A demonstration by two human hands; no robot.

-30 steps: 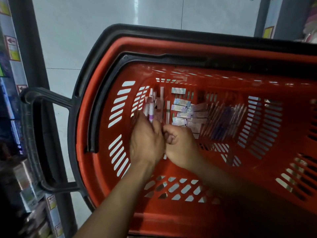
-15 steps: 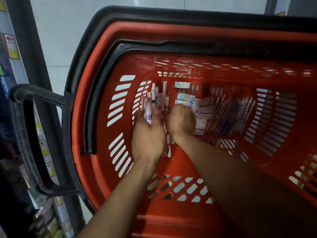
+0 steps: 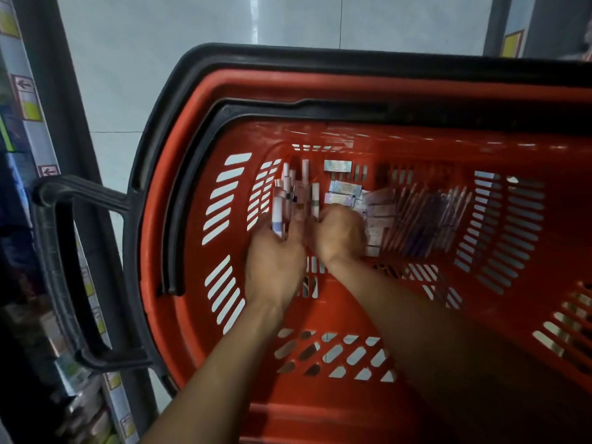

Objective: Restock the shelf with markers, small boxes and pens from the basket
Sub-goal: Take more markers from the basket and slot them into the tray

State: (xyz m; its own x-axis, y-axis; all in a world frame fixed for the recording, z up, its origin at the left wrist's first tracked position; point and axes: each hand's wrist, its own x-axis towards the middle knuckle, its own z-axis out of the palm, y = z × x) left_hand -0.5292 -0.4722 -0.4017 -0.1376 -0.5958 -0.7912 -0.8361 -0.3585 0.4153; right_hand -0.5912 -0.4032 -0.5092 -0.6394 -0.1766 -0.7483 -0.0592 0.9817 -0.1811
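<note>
Both my hands are down in the red basket (image 3: pixel 179 174). My left hand (image 3: pixel 274 267) grips a bunch of white markers (image 3: pixel 278 213) with coloured ends; more markers (image 3: pixel 304 184) lie just beyond it on the basket floor. My right hand (image 3: pixel 339 235) is curled over the near end of the markers and the small boxes (image 3: pixel 344 192); what its fingers hold is hidden. To the right of the boxes lies a row of pens (image 3: pixel 426 216).
The basket has a black rim and a black handle (image 3: pixel 61 267) sticking out on the left. Shelf uprights and stocked shelves (image 3: pixel 28 219) run along the left edge. Pale floor tiles (image 3: pixel 224 27) lie beyond the basket.
My right hand has moved forward from beside my left hand onto the markers and boxes. My left hand has kept hold of its markers and shifted slightly forward.
</note>
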